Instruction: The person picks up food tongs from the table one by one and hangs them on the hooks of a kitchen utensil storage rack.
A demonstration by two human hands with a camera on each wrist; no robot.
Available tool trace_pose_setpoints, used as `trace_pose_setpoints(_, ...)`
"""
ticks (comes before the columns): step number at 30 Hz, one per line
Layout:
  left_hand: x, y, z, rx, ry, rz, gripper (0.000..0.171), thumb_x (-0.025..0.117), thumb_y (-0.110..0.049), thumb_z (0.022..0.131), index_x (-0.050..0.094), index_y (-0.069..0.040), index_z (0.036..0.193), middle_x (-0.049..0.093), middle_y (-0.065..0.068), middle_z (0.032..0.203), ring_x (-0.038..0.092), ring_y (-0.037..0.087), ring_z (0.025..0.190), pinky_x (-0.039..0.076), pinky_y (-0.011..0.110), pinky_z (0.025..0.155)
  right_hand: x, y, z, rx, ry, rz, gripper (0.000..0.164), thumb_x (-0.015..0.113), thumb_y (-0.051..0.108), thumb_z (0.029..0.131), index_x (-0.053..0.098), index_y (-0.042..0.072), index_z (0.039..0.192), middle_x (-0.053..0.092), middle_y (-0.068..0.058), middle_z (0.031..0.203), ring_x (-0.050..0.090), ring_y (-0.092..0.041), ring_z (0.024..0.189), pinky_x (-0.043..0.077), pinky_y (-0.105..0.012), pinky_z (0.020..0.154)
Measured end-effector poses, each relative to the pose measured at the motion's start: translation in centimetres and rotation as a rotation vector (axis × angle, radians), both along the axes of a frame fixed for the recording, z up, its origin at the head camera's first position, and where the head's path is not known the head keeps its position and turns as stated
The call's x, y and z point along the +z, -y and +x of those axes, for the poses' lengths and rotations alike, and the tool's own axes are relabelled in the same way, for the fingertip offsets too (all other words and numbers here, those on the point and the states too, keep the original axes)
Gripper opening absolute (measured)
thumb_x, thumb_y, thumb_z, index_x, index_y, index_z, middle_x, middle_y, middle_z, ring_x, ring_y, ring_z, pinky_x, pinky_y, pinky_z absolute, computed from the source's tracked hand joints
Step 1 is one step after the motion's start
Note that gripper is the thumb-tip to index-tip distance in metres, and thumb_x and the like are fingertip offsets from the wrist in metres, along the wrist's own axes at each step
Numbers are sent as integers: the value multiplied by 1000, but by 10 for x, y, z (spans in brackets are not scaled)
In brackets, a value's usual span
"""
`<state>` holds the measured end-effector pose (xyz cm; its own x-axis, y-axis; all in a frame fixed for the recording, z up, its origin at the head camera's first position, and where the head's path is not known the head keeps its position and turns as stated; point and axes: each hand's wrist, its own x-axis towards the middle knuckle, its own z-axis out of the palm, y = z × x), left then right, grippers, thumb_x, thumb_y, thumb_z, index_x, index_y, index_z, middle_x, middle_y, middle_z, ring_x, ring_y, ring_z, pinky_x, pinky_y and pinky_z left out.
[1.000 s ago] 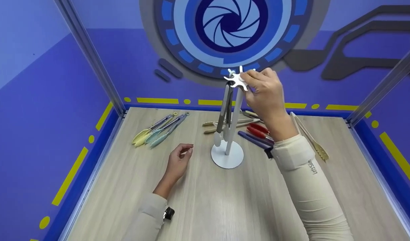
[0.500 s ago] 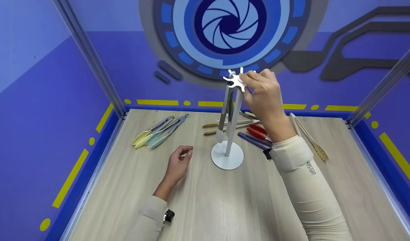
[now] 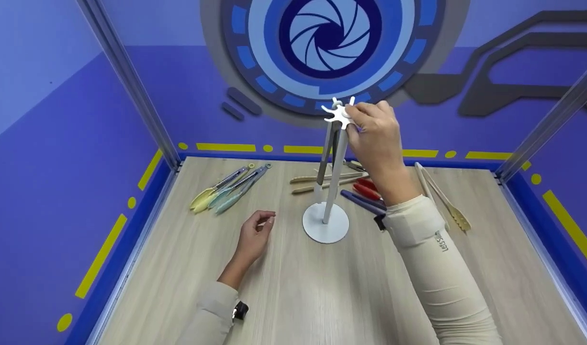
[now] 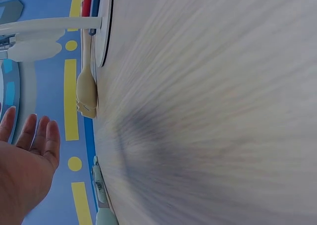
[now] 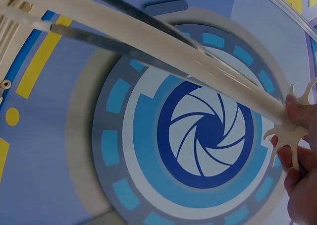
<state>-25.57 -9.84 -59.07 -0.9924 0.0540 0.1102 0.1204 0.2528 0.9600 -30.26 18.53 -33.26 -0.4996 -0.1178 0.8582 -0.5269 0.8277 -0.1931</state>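
A white utensil stand has a round base [image 3: 317, 234], a slim pole [image 3: 334, 179] and a star-shaped hook top [image 3: 338, 116]. My right hand [image 3: 377, 139] pinches the hook top with thumb and fingers, also seen at the right edge of the right wrist view. From one hook hangs a pair of grey-and-white tongs [image 3: 323, 162], partly hidden behind the pole. To the left of the base, my left hand [image 3: 253, 238] is idle over the wooden table with fingers loosely bent, holding nothing. Its palm side [image 4: 27, 173] shows in the left wrist view.
Yellow tongs [image 3: 206, 195] and teal tongs [image 3: 231, 197] lie at back left. Behind the stand are beige tongs [image 3: 305, 189], red-tipped tongs [image 3: 365, 190] and dark blue tongs [image 3: 360, 201]. More beige tongs [image 3: 455, 213] lie right of my forearm. Printed walls enclose the table [image 3: 312, 297].
The hook top has turned under my right hand. The hanging tongs have swung backward and a little right, nearer behind the pole. My left hand has stayed almost in place.
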Motion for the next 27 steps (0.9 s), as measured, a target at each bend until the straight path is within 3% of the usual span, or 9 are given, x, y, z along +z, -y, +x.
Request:
trace_pose_setpoints(8,-3,1,2,-5,1,12,24,58,-19,110,70,-7,128,72,17,133,66,21,123,53,27,101,-2,4,2,-42,28,-17,20,72,5,99,83,5,116,74,-22,97,55,-39,82,47,-46,79)
trace_pose_setpoints(19,-2,2,4,-4,-5,-4,27,58,-17,110,68,-2,130,72,17,133,67,23,121,54,27,100,-5,3,1,-52,22,-58,22,72,7,98,83,7,118,68,-24,96,54,-41,84,41,-48,77)
trace_pose_setpoints(27,-2,4,2,19,10,-18,22,59,-19,110,70,-11,127,73,13,132,67,22,123,53,39,106,-7,4,1,-19,55,-86,24,71,8,100,81,8,121,66,-24,101,56,-42,89,45,-48,81)
